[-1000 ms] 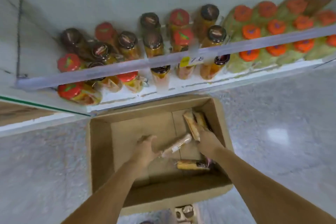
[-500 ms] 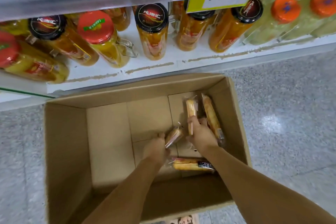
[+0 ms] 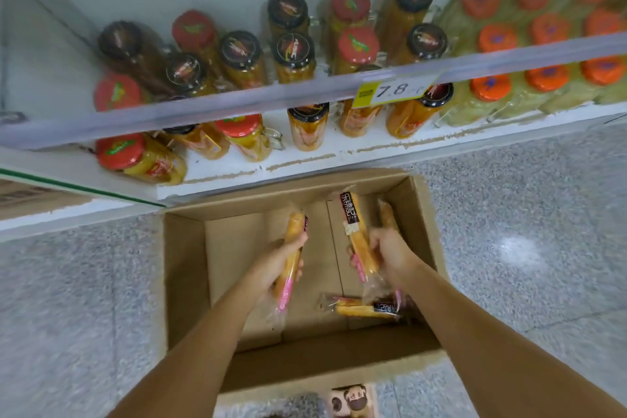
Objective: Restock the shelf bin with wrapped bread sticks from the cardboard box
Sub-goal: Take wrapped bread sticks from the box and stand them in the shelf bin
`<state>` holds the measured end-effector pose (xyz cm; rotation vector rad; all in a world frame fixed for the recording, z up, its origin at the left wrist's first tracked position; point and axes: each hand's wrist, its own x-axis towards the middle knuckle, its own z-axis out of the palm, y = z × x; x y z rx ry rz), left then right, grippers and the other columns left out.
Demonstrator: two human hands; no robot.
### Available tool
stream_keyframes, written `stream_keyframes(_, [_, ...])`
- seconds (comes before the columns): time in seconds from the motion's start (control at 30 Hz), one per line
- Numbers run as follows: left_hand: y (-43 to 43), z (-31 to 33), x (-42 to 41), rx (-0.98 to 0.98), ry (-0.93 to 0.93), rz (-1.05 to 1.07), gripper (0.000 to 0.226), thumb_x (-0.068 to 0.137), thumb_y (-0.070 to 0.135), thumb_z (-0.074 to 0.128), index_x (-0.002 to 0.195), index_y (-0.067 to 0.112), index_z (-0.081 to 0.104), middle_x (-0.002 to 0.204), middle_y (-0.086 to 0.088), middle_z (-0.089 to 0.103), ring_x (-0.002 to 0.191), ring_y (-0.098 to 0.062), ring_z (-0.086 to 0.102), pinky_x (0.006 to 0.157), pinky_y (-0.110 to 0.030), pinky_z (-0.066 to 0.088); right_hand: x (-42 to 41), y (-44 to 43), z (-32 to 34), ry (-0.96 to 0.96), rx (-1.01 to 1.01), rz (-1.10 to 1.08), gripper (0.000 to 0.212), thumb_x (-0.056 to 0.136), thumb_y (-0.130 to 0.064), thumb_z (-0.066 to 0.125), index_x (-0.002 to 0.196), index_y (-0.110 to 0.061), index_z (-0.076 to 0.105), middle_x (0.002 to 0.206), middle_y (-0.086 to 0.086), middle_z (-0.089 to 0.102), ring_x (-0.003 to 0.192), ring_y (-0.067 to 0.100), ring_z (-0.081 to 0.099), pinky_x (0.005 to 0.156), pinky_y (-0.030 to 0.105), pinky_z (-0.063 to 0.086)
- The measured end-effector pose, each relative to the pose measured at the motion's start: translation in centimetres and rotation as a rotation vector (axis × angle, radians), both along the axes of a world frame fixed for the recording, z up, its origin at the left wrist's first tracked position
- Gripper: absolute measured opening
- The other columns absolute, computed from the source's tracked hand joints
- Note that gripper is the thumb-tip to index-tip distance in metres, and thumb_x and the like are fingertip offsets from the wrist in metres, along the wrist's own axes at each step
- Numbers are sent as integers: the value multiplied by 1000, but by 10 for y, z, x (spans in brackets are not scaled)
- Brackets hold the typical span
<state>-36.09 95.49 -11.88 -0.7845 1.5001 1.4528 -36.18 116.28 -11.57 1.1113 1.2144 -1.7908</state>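
An open cardboard box (image 3: 185, 268) stands on the floor below the shelf. My left hand (image 3: 276, 260) is shut on a wrapped bread stick (image 3: 292, 231), held upright over the box's middle. My right hand (image 3: 390, 253) grips a second wrapped bread stick (image 3: 354, 226) with a black label at its top end. Another bread stick (image 3: 388, 215) leans against the box's right wall behind my right hand. One more bread stick (image 3: 364, 307) lies flat on the box bottom, near the front right. No shelf bin is in view.
The bottom shelf (image 3: 305, 163) just behind the box holds jars with red lids (image 3: 120, 149) and black lids (image 3: 307, 125), and orange-capped packs (image 3: 548, 78) at the right. A rail with a yellow price tag (image 3: 390, 92) crosses above. Speckled grey floor (image 3: 526, 214) surrounds the box.
Both hands have lifted their bread sticks up from the box bottom and turned them upright. My head has drawn back, so more of the shelf shows.
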Motion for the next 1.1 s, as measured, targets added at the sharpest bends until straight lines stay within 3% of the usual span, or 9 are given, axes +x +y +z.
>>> stream_keyframes(0.17, [-6,101,7,76,64,33,52,71,51,66,103,10,57,70,-4,66,62,-17,63,63,-30,54,13,-3,103,81,-189,50,38,94,-30,38,102,-2,61,69,12,52,57,21,51,52,30,43])
stream_keyframes(0.27, [-14,161,12,141,58,55,58,69,51,68,115,17,56,91,-7,69,88,-22,65,89,-40,53,20,-4,175,118,-114,213,49,84,-57,55,95,-10,61,63,9,55,53,18,52,52,27,45])
stream_keyframes(0.43, [-34,268,21,129,137,-57,93,55,74,70,131,25,48,126,-3,59,119,-21,54,111,-45,34,27,-7,294,346,166,428,34,81,-50,59,101,-22,60,85,2,69,82,18,66,84,35,52])
stream_keyframes(0.53, [-41,340,21,136,202,-45,89,54,68,74,127,21,52,120,-9,63,113,-24,58,107,-46,38,25,-10,366,476,364,592,24,85,-53,58,88,-30,63,89,-4,65,94,16,62,95,36,46])
stream_keyframes(0.67, [-50,435,12,142,362,-48,44,82,35,64,117,10,56,95,-6,68,87,-18,64,93,-40,46,16,-20,466,660,422,600,22,88,-31,64,69,-25,58,59,-18,58,63,-4,54,62,8,39])
stream_keyframes(0.73, [-56,481,9,87,479,-75,22,90,24,56,102,6,60,87,-8,68,80,-17,64,85,-36,50,15,-23,512,737,447,612,19,86,-30,66,70,-24,58,60,-16,53,62,1,49,60,10,35])
stream_keyframes(0.83, [-59,555,10,-17,674,-115,20,94,25,52,90,10,63,91,-8,68,86,-18,64,75,-22,51,19,-29,572,867,434,649,30,71,-52,71,81,-25,65,74,0,59,73,16,54,74,25,42])
stream_keyframes(0.97, [-74,639,13,-76,858,-153,46,75,58,60,103,23,60,103,13,64,103,-4,60,88,-21,45,24,-35,654,1011,436,585,18,75,-24,77,82,-23,60,67,-15,63,61,-4,55,62,11,42])
stream_keyframes(1.1, [-98,718,19,-206,1079,-197,19,87,35,55,95,18,60,93,3,62,82,5,55,75,-13,41,30,-43,740,1219,544,467,31,67,-35,78,93,-26,64,89,-11,71,84,3,67,81,23,51])
